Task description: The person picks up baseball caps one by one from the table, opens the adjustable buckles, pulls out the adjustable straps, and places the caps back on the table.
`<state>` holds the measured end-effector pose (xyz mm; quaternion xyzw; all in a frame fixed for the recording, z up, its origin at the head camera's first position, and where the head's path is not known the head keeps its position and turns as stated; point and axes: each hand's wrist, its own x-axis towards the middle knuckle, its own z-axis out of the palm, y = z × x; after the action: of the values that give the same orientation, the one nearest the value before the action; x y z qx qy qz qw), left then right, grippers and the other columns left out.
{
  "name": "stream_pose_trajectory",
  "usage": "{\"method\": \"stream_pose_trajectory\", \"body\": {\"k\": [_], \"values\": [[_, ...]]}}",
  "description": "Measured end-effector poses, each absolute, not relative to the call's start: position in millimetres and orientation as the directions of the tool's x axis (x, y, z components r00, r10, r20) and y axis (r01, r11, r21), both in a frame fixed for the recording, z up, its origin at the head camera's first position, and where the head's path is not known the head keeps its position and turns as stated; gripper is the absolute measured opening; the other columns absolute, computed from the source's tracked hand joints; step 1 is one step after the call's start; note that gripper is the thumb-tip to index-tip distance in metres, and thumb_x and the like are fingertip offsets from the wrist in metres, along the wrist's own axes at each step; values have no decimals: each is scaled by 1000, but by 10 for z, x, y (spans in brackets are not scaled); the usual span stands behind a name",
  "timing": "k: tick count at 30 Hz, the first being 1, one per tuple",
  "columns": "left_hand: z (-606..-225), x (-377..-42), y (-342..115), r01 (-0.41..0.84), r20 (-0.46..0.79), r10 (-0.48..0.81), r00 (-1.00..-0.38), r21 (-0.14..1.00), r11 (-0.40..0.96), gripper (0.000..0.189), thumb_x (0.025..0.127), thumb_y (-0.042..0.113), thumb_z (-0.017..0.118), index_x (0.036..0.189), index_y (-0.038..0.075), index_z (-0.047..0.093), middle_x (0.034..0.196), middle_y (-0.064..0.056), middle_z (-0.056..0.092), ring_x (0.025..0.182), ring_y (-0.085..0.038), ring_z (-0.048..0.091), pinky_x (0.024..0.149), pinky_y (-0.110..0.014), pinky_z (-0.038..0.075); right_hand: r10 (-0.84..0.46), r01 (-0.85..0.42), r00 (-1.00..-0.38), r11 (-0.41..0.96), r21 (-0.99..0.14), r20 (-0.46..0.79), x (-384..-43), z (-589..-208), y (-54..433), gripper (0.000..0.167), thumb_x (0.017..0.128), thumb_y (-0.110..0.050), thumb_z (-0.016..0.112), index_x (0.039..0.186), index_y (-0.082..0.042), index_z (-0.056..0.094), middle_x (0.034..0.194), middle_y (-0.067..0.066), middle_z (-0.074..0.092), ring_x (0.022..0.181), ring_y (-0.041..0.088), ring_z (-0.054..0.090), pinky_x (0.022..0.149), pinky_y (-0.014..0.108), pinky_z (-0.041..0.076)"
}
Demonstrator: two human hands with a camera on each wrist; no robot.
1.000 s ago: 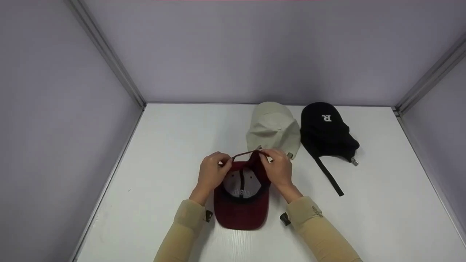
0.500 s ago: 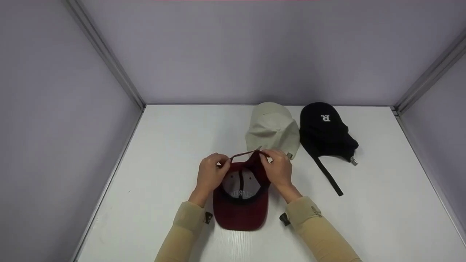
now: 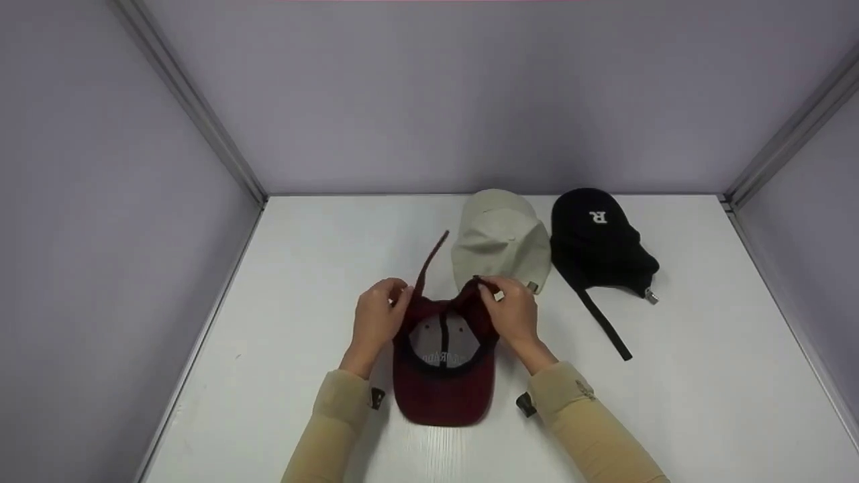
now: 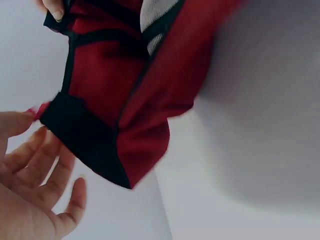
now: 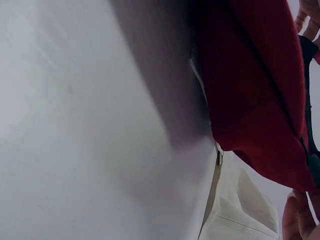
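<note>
A dark red baseball cap (image 3: pixel 443 399) rests upside down with its brim toward me and its grey-lined inside showing. Its back strap (image 3: pixel 429 258) is unfastened and sticks up, free end pointing away. My left hand (image 3: pixel 379 315) pinches the left back corner at the strap's base between thumb and fingers. In the left wrist view, black tape (image 4: pixel 85 135) lines that corner, beside the left hand (image 4: pixel 40 180). At the opposite back corner, my right hand (image 3: pixel 513 312) holds the cap's edge. Only the right hand's fingertips (image 5: pixel 300 215) show in the right wrist view.
Behind the right hand lies a beige cap (image 3: pixel 500 235) with a small metal buckle. To its right is a black cap (image 3: pixel 597 248) with a white R, its strap (image 3: pixel 607 325) trailing forward. Grey panels (image 3: pixel 429 94) wall in the white table (image 3: pixel 295 282).
The strap, earlier stretched across to the right corner, has come free there and now stands up on the left. My left hand has shifted slightly left. The right hand has barely moved.
</note>
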<state>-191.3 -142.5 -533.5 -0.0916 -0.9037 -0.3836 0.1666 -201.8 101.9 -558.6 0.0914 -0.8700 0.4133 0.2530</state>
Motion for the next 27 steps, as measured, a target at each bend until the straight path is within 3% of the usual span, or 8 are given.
{"method": "stream_pose_trajectory", "body": {"k": [11, 27], "values": [[-5438, -1921, -1601, 239, 226, 132, -965, 557, 795, 14, 89, 18, 74, 93, 5, 74, 88, -5, 66, 81, -22, 63, 73, -40, 51, 21, -346, -886, 634, -692, 463, -2025, -5581, 1020, 10, 86, -12, 75, 95, -11, 77, 88, 2, 72, 71, 13, 64, 55, 33, 50], [-5392, -2060, -1585, 156, 155, 77, -985, 603, 782, 8, 90, 16, 69, 87, 9, 72, 79, 1, 66, 61, -11, 57, 56, -31, 49, -37, -293, -937, 626, -723, 347, -1969, -5546, 1072, 17, 83, -14, 79, 98, -10, 74, 84, -1, 70, 77, 17, 65, 64, 36, 50]]}}
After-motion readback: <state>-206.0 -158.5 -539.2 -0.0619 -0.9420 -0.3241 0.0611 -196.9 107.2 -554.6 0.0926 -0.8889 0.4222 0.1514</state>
